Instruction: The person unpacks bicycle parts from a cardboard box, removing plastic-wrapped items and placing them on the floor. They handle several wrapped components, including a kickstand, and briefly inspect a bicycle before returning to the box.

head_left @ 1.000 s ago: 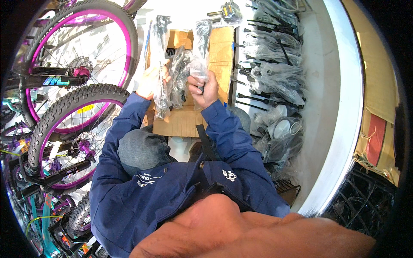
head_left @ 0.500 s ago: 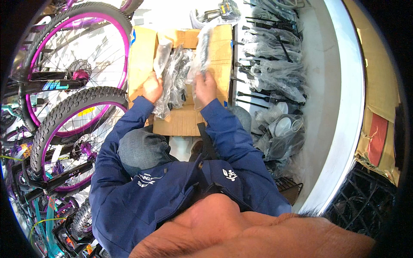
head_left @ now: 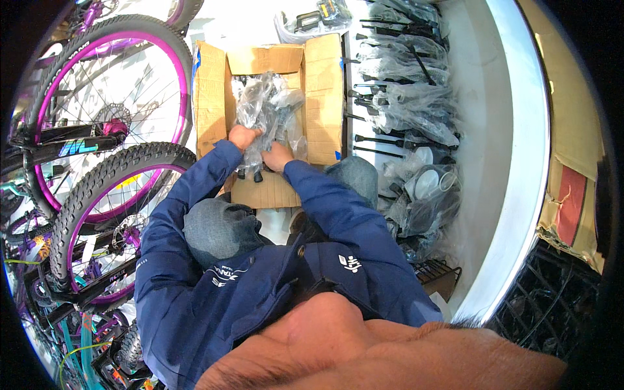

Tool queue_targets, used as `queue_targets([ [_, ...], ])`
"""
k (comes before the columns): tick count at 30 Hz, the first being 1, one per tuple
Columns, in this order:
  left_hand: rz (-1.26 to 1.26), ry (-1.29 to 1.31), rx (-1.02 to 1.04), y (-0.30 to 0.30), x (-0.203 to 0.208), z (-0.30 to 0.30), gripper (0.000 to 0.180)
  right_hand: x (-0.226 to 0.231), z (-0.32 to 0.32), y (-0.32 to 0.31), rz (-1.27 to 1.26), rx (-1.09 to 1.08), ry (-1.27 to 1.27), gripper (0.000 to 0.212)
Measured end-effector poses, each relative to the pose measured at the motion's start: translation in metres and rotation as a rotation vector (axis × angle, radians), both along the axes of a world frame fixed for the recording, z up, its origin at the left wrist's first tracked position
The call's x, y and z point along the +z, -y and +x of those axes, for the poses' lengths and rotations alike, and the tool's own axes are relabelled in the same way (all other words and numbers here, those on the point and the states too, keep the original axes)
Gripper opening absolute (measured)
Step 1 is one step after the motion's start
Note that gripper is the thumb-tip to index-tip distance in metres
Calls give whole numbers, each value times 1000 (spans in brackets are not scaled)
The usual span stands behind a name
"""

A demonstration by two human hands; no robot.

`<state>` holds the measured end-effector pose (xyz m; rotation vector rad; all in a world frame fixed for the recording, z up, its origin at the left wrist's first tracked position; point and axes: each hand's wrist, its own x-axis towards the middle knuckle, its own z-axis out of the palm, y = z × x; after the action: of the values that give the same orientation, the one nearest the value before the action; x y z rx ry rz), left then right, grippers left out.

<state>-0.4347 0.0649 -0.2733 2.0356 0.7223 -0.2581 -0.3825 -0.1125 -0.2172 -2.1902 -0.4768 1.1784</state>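
Note:
An open cardboard box (head_left: pixel 263 192) stands in front of me between my knees. Inside lies a crumpled heap of clear plastic bags (head_left: pixel 265 97) with dark metal parts in them; their exact kind is hard to make out. Two black rod ends (head_left: pixel 257 175) poke out at the near side of the heap. My left hand (head_left: pixel 245 138) is closed on the plastic at the near left of the heap. Close beside it, my right hand (head_left: pixel 278 156) has its fingers curled round the near right part of the bags. Some fingertips are hidden in the plastic.
Bicycles with purple rims and knobbly tyres (head_left: pixel 123 159) crowd the left. A row of bagged black rod-like parts (head_left: pixel 409 107) lies to the right, along a curved white ledge (head_left: pixel 513 162). A clear bag of pedals (head_left: pixel 312 23) sits beyond the box. A black crate (head_left: pixel 546 305) stands lower right.
Both hands have come down and inward from the box's sides. The two long bagged pieces they held up are now down among the heap, and the hands are together at its near end.

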Motion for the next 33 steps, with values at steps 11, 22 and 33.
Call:
queue_targets([
  [11,-727,87,385,-12,22,-39,27,15,12,-1,26,-283,101,41],
  [22,-1129,458,356,-81,46,-90,32,-80,15,-9,-174,-262,-85,50],
  [33,-148,712,402,-68,71,-55,87,56,27,-17,465,-862,-1316,10],
])
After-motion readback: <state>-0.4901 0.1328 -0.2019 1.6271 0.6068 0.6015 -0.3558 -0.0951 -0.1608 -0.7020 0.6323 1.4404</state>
